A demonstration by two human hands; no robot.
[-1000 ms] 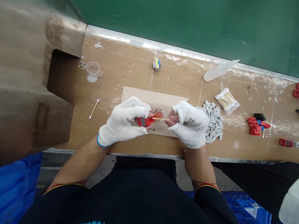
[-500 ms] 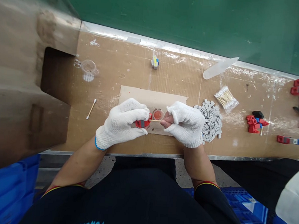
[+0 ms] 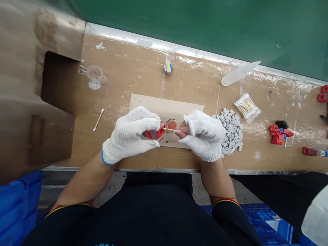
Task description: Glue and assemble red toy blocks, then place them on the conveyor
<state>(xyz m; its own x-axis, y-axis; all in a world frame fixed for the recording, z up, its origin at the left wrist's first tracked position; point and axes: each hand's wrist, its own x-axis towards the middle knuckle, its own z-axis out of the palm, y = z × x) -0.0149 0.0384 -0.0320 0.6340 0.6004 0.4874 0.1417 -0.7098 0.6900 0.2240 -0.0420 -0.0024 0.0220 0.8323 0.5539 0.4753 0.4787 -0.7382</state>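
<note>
Gloved in white, my left hand (image 3: 134, 134) is closed around a red and grey plastic toy part (image 3: 154, 132). My right hand (image 3: 200, 135), its fingertips bare, pinches a cotton swab (image 3: 169, 129) by one end. The swab's other end meets the right side of the red part. Just beyond the swab, a small clear cup (image 3: 172, 124) with reddish liquid stands on a cardboard sheet (image 3: 166, 103). To the right of my right hand is a heap of small grey plastic pieces (image 3: 231, 132).
A bag of cotton swabs (image 3: 247, 107) and a translucent blade-shaped strip (image 3: 239, 73) lie right. Red parts (image 3: 278, 135) sit further right. A loose swab (image 3: 98, 120), clear lidded cup (image 3: 94, 73) and grey-yellow piece (image 3: 168, 67) are on the table. A metal box (image 3: 56, 132) borders the left.
The swab has tilted, its left end now higher against the red part. My left hand has shifted slightly left with the part and turned it a little.
</note>
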